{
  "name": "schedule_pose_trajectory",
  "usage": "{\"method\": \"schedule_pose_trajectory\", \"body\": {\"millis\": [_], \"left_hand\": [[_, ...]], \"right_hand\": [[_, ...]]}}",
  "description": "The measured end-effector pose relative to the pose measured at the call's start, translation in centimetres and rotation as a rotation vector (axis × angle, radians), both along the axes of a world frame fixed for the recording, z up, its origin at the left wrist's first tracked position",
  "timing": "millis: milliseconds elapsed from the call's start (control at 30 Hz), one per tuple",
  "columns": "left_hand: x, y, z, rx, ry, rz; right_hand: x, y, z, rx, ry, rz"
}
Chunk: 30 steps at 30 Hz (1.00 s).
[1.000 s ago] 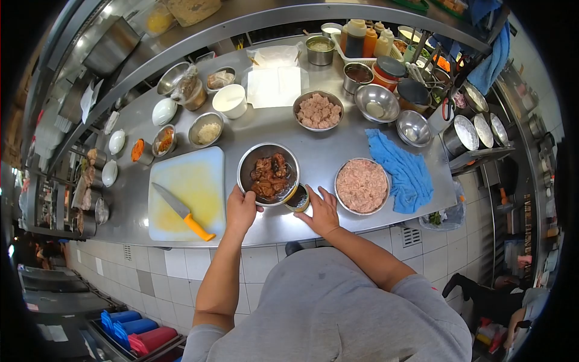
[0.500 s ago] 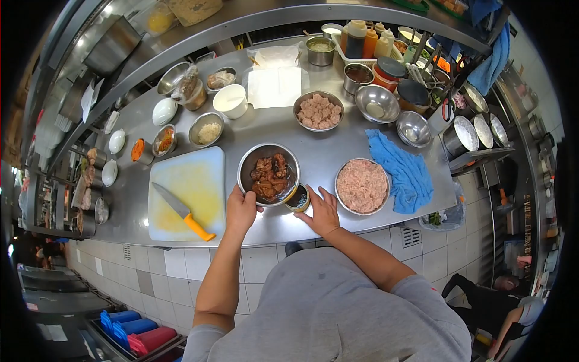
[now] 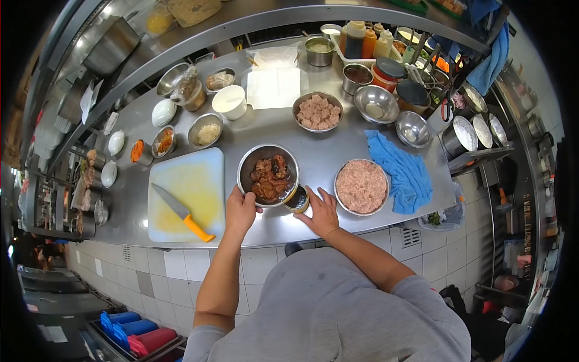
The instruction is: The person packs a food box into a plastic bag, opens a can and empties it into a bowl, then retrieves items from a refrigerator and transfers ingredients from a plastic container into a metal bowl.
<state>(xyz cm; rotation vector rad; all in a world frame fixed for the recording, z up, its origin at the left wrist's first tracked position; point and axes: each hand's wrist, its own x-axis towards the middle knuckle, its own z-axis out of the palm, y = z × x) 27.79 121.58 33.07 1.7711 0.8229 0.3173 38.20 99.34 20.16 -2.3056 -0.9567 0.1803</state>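
My left hand (image 3: pixel 242 210) grips the near-left rim of a steel bowl (image 3: pixel 243 160), its thumb over the edge. Inside lie brown, sauce-coated pieces that look like meat (image 3: pixel 269 178). Against the bowl's lower right side stands a small round can (image 3: pixel 298 200) with a dark top or dark contents; which one I cannot tell. My right hand (image 3: pixel 321 216) is curved around the can's right side, thumb and fingers on it. Just right of that hand is a bowl of pale pink ground meat (image 3: pixel 362 186).
To the left, an orange-handled knife (image 3: pixel 183 212) lies on a stained cutting board (image 3: pixel 160 226). A blue cloth (image 3: pixel 401 172) lies at right. Behind are a bowl of meat chunks (image 3: pixel 318 113), a white tub (image 3: pixel 230 101) and sauce bottles (image 3: pixel 356 37). An overhead shelf rail (image 3: pixel 265 25) spans the back.
My hands, the bowl and the can stay almost in place. At the lower right, the other person has shifted and is now mostly hidden behind my shoulder.
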Motion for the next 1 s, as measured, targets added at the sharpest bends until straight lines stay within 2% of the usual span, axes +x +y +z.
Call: {"method": "schedule_pose_trajectory", "body": {"millis": [300, 400, 467, 500, 567, 800, 867, 1000], "left_hand": [[-0.1, 0.3, -0.3, -0.039, -0.008, -0.006], [-0.1, 0.7, -0.7, -0.149, -0.008, 0.004], [0.0, 1.1, -1.1, -0.398, -0.010, 0.066], [0.0, 1.3, -1.5, -0.399, -0.014, 0.067], [0.0, 1.8, -2.1, -0.582, -0.003, 0.138], [0.4, 3.3, -2.3, -0.622, -0.042, 0.120], [0.8, 4.0, -1.7, -0.669, 0.024, 0.051], [2.7, 7.1, -5.0, -0.826, -0.016, 0.060]], "right_hand": [[-0.1, 0.1, 0.1, -0.002, -0.016, -0.005], [0.0, 0.2, 0.1, -0.007, -0.019, -0.003], [-0.1, 0.1, 0.1, -0.013, -0.019, -0.002], [-0.1, 0.1, 0.1, -0.005, -0.025, -0.005], [-0.1, 0.2, 0.2, 0.003, -0.035, -0.009], [-0.1, 0.4, -0.2, -0.003, -0.052, -0.016], [-0.2, 0.4, 0.0, -0.020, -0.044, -0.030], [-0.2, 0.5, 0.0, -0.005, -0.050, -0.033]]}}
